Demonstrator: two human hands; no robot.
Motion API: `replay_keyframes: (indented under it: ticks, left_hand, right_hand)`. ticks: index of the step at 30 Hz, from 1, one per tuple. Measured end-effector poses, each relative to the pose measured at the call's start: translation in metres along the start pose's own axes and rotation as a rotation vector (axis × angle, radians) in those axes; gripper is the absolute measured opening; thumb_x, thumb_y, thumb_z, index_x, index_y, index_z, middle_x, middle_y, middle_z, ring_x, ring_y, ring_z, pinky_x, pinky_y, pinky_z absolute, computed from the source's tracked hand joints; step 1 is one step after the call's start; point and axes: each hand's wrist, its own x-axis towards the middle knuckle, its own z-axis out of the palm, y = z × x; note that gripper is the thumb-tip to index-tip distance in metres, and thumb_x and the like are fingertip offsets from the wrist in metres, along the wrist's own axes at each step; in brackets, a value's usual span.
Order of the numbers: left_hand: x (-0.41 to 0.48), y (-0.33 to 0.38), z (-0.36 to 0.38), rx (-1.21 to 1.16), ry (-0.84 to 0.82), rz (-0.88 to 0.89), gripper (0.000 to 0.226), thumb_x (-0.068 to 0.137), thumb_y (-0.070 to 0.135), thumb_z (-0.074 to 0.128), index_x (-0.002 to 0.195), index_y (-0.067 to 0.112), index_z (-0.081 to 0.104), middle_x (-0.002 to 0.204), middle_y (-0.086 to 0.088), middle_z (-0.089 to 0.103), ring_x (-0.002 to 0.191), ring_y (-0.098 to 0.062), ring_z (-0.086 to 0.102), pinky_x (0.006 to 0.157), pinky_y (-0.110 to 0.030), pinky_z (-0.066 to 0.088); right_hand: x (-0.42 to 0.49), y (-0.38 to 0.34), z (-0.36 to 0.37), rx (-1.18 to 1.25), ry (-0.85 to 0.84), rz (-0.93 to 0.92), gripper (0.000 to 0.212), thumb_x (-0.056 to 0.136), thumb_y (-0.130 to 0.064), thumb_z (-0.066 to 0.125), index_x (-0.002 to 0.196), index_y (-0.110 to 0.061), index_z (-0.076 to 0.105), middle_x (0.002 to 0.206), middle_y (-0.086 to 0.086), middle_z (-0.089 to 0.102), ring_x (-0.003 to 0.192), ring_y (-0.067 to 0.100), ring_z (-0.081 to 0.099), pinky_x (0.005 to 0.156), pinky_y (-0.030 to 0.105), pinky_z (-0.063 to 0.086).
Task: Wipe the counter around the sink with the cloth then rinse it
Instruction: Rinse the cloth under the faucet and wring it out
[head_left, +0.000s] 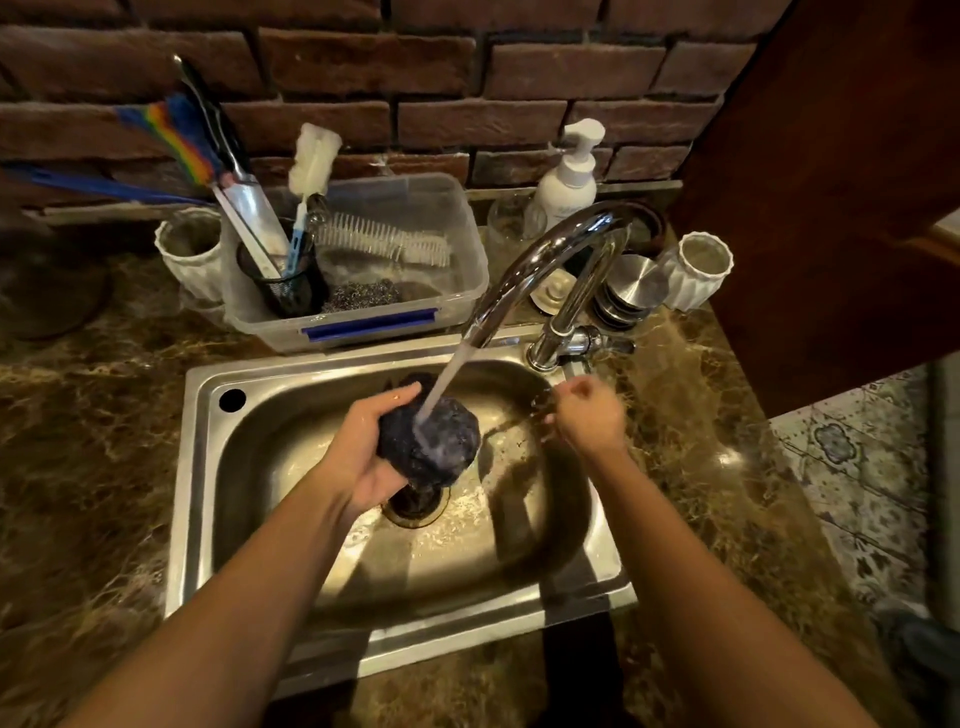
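A dark, wet, bunched-up cloth (431, 441) is gripped in my left hand (363, 447) over the steel sink (208, 467). Water streams from the chrome faucet (535, 270) straight onto the cloth. My right hand (589, 413) hovers over the sink's right side, below the faucet handle (602, 343), fingers loosely curled with nothing in them. The brown marble counter (88, 441) surrounds the sink. The drain (415, 506) shows just beneath the cloth.
A clear plastic bin (447, 218) with brushes, a steel scourer and a mesh cup stands behind the sink. White ribbed cups (189, 249) (698, 270), a soap pump bottle (569, 176) and stacked steel lids (631, 291) line the brick wall. A wooden cabinet (831, 182) overhangs on the right.
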Motion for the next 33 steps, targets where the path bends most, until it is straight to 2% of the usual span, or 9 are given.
replay_keyframes:
  ticks: [4,9,12,15,19,22,25,28,33]
  left_hand:
    - [0.006,-0.001,0.01,-0.077,0.046,-0.001,0.046,0.098,0.033,0.054,0.131,0.001,0.06,0.125,-0.024,0.068,0.113,-0.037,0.068,0.099,-0.053,0.049]
    - [-0.004,-0.008,0.021,-0.092,0.027,0.012,0.035,0.101,0.025,0.049,0.122,0.002,0.064,0.126,-0.024,0.067,0.119,-0.036,0.063,0.107,-0.053,0.045]
    - [-0.007,-0.007,0.024,-0.17,0.02,0.044,0.04,0.097,0.028,0.054,0.13,0.006,0.06,0.14,-0.022,0.057,0.137,-0.038,0.049,0.112,-0.055,0.039]
    - [-0.012,-0.007,0.028,-0.215,0.052,0.071,0.047,0.095,0.038,0.057,0.12,0.0,0.07,0.133,-0.025,0.063,0.129,-0.04,0.056,0.114,-0.055,0.036]
    - [-0.017,-0.004,0.038,-0.137,0.066,0.071,0.057,0.087,0.054,0.065,0.11,0.002,0.071,0.116,-0.02,0.064,0.111,-0.036,0.059,0.116,-0.052,0.034]
    - [-0.019,-0.005,0.045,-0.116,0.025,0.015,0.075,0.083,0.065,0.062,0.122,0.001,0.066,0.125,-0.022,0.065,0.118,-0.038,0.059,0.112,-0.05,0.039]
    - [-0.022,-0.007,0.055,-0.133,-0.021,-0.038,0.08,0.083,0.073,0.055,0.117,0.003,0.072,0.107,-0.021,0.071,0.096,-0.033,0.063,0.092,-0.039,0.047]
    - [-0.02,-0.015,0.063,-0.108,0.066,-0.028,0.065,0.088,0.061,0.053,0.109,0.003,0.075,0.109,-0.021,0.072,0.102,-0.036,0.065,0.102,-0.045,0.048]
    - [-0.016,-0.02,0.06,0.341,0.354,0.276,0.031,0.098,0.032,0.056,0.112,0.007,0.066,0.112,-0.016,0.071,0.108,-0.033,0.067,0.097,-0.047,0.054]
  right_hand:
    - [0.014,-0.017,-0.048,-0.154,0.234,-0.153,0.056,0.095,-0.024,0.061,0.146,-0.008,0.044,0.147,0.012,0.046,0.126,0.021,0.049,0.108,0.029,0.036]
    - [0.032,-0.014,-0.054,-0.096,0.101,-0.098,0.062,0.09,-0.029,0.06,0.147,-0.008,0.044,0.129,0.007,0.067,0.125,0.025,0.058,0.112,0.044,0.043]
    - [0.051,-0.02,-0.057,0.152,0.146,-0.008,0.045,0.073,-0.027,0.061,0.11,-0.003,0.069,0.1,0.013,0.075,0.091,0.025,0.069,0.087,0.042,0.056]
    - [0.049,-0.025,-0.057,0.452,0.045,0.077,0.007,0.074,-0.008,0.06,0.069,-0.003,0.063,0.087,0.022,0.073,0.053,0.018,0.054,0.047,0.028,0.041]
    - [0.023,-0.028,-0.066,0.69,-0.153,0.14,0.005,0.09,-0.004,0.056,0.089,-0.002,0.06,0.064,0.004,0.059,0.045,0.01,0.044,0.035,0.018,0.035]
    - [-0.014,-0.02,-0.053,0.693,-0.11,0.165,0.014,0.098,-0.016,0.05,0.11,-0.014,0.056,0.088,0.004,0.061,0.062,0.01,0.053,0.047,0.021,0.044]
    - [-0.068,-0.013,-0.008,0.641,-0.43,0.268,0.038,0.091,-0.045,0.061,0.123,-0.025,0.058,0.123,0.008,0.063,0.105,0.027,0.063,0.078,0.04,0.057]
    - [-0.103,-0.023,0.025,0.948,-0.73,0.4,0.045,0.095,-0.051,0.051,0.106,-0.017,0.079,0.113,0.015,0.073,0.11,0.033,0.064,0.095,0.047,0.052]
    - [-0.103,-0.037,0.036,1.102,-0.616,0.38,0.046,0.091,-0.043,0.064,0.124,-0.011,0.069,0.12,0.017,0.071,0.111,0.033,0.068,0.095,0.047,0.055]
